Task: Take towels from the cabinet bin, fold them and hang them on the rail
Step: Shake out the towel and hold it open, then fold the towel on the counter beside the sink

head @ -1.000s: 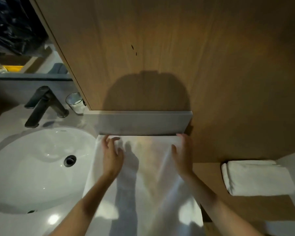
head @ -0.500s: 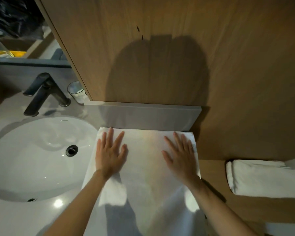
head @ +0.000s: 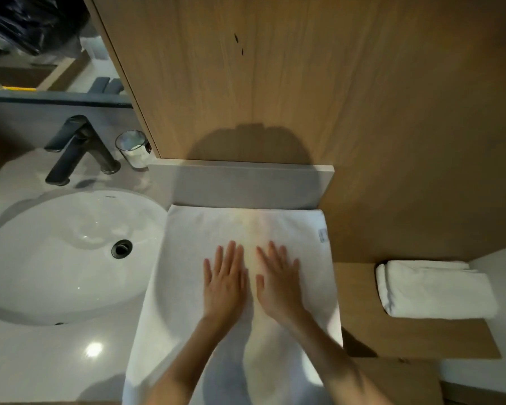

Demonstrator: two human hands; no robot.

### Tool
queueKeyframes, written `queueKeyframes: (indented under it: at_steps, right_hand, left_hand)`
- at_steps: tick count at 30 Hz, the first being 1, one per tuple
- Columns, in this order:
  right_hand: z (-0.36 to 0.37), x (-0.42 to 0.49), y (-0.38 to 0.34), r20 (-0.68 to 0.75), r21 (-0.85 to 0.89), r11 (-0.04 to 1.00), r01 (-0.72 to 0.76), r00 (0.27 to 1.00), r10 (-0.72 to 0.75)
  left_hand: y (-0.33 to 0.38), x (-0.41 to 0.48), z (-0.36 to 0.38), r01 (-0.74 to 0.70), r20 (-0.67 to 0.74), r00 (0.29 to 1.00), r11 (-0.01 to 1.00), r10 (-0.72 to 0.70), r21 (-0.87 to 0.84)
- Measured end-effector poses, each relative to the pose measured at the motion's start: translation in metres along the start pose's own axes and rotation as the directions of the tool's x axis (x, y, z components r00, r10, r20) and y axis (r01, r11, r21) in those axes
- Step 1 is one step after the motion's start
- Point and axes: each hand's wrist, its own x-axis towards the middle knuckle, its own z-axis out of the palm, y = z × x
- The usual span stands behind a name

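A white towel [head: 187,258] lies spread flat on the counter to the right of the sink, its far edge against the grey backsplash. My left hand [head: 224,283] and my right hand [head: 278,283] press flat on the towel's middle, side by side, fingers straight and pointing away from me. A small label [head: 322,235] shows at the towel's right edge. A second white towel [head: 435,290], folded into a thick rectangle, rests on a wooden shelf [head: 362,317] at the right. No rail or cabinet bin is in view.
A white oval sink [head: 56,258] with a dark drain fills the left. Behind it stand a dark faucet [head: 79,150] and a glass tumbler [head: 132,149]. A wooden wall panel [head: 304,83] rises behind the grey backsplash [head: 240,185]. A mirror [head: 41,45] sits at upper left.
My hands went from gripping the towel's far corners to lying flat on it, then slid inward and toward me until they lie side by side at its middle.
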Motion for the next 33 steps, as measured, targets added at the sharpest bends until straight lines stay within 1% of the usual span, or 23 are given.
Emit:
queueKeyframes:
  at_steps: [1,3,6,8,9,10,11,12,13,14,15,17,20,22,24,27,30,33]
  right_hand:
    - [0.012,-0.011,-0.002,-0.031,0.006,1.0,-0.015,0.999,0.015]
    - [0.022,-0.024,0.006,-0.057,-0.003,1.0,0.003,0.998,-0.003]
    - [0.015,-0.033,0.031,-0.097,-0.037,0.997,0.063,0.993,-0.067]
    - [0.007,-0.037,0.053,-0.108,-0.04,0.999,-0.013,0.994,0.008]
    - [0.003,-0.041,0.065,-0.098,-0.024,0.996,-0.087,0.992,0.084]
    - [-0.001,-0.046,0.076,-0.081,0.014,0.986,-0.167,0.983,0.168]
    - [-0.004,-0.052,0.087,-0.041,0.089,0.968,-0.236,0.97,0.24]
    - [-0.008,-0.057,0.095,0.024,0.19,0.941,-0.28,0.96,0.281]
    - [-0.013,-0.061,0.102,0.093,0.305,0.903,-0.303,0.953,0.289]
    - [-0.016,-0.065,0.106,0.132,0.394,0.865,-0.311,0.95,0.281]
    - [-0.02,-0.068,0.109,0.134,0.441,0.844,-0.307,0.952,0.276]
    - [-0.026,-0.075,0.107,0.124,0.449,0.839,-0.308,0.951,0.282]
    - [-0.036,-0.094,0.09,0.112,0.512,0.787,-0.343,0.936,0.335]
    - [-0.038,-0.114,0.078,0.105,0.506,0.779,-0.371,0.922,0.372]
    - [-0.034,-0.136,0.07,0.115,0.496,0.755,-0.43,0.894,0.433]
    - [-0.019,-0.164,0.061,0.103,0.46,0.73,-0.506,0.847,0.522]
    - [-0.004,-0.183,0.054,0.056,0.455,0.708,-0.541,0.811,0.583]
    - [0.005,-0.193,0.049,-0.032,0.479,0.711,-0.516,0.799,0.601]
  left_hand:
    - [-0.002,-0.006,0.004,0.025,-0.002,1.0,1.0,-0.025,0.017]
    - [-0.007,-0.011,0.003,0.05,-0.013,0.999,0.996,-0.05,0.074]
    - [-0.014,-0.01,-0.009,0.031,0.004,0.999,0.998,-0.032,0.061]
    - [-0.019,-0.009,-0.013,0.036,0.013,0.999,0.998,-0.037,0.05]
    - [-0.021,-0.009,-0.014,0.042,0.009,0.999,0.998,-0.042,0.042]
    - [-0.022,-0.009,-0.015,0.045,0.007,0.999,0.998,-0.045,0.041]
    - [-0.022,-0.009,-0.015,0.043,0.01,0.999,0.998,-0.044,0.047]
    - [-0.022,-0.009,-0.015,0.039,0.016,0.999,0.998,-0.04,0.055]
    - [-0.022,-0.008,-0.014,0.036,0.026,0.999,0.998,-0.037,0.059]
    - [-0.022,-0.007,-0.014,0.033,0.036,0.999,0.998,-0.035,0.06]
    - [-0.022,-0.006,-0.014,0.029,0.046,0.998,0.998,-0.031,0.059]
    - [-0.024,-0.005,-0.015,0.02,0.07,0.997,0.999,-0.024,0.049]
    - [-0.025,-0.01,-0.019,-0.02,0.093,0.995,1.0,0.021,-0.016]
    - [-0.02,-0.023,-0.019,-0.087,0.049,0.995,0.995,0.089,-0.042]
    - [-0.013,-0.04,-0.017,-0.15,0.007,0.989,0.988,0.151,-0.044]
    - [-0.011,-0.063,-0.01,-0.203,0.0,0.979,0.979,0.203,-0.024]
    - [-0.014,-0.077,-0.004,-0.164,0.036,0.986,0.986,0.165,-0.009]
    - [-0.015,-0.081,-0.003,-0.129,0.043,0.991,0.991,0.128,0.039]
